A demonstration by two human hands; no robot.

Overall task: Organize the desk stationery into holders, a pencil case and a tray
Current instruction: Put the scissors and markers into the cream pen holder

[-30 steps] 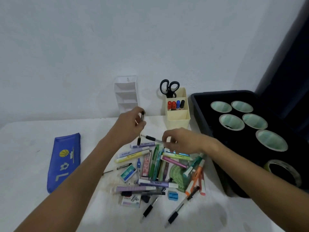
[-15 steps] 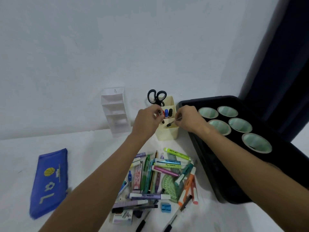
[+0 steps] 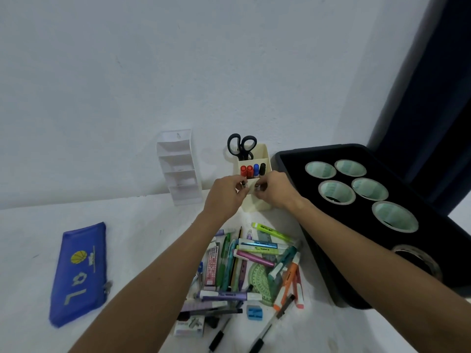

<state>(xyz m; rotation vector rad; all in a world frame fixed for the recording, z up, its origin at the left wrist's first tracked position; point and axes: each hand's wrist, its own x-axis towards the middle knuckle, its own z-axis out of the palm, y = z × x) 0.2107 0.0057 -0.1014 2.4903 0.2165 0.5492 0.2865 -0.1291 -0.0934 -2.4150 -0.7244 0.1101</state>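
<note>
Both hands are up at the cream holder (image 3: 258, 203) by the wall. My left hand (image 3: 225, 194) pinches a black-tipped pen (image 3: 244, 184) upright over the holder's front compartment. Just to its right, my right hand (image 3: 274, 191) grips another pen (image 3: 257, 186), its tip at the same compartment. Red, blue and black markers (image 3: 252, 170) stand in the middle compartment, with black scissors (image 3: 240, 146) behind them. A heap of highlighters, pens and rulers (image 3: 252, 263) lies on the white desk below my arms. The blue pencil case (image 3: 80, 273) lies flat at the left.
A white tiered holder (image 3: 179, 165) leans on the wall left of the cream one. A black tray (image 3: 433, 240) at the right holds several tape rolls (image 3: 336, 192). A blue sharpener (image 3: 254, 312) and loose black pens (image 3: 270, 324) lie near the desk's front.
Both hands lifted from the heap to the cream holder, each carrying a pen. The pens have come down closer to the front compartment. The camera tilted down and nearer.
</note>
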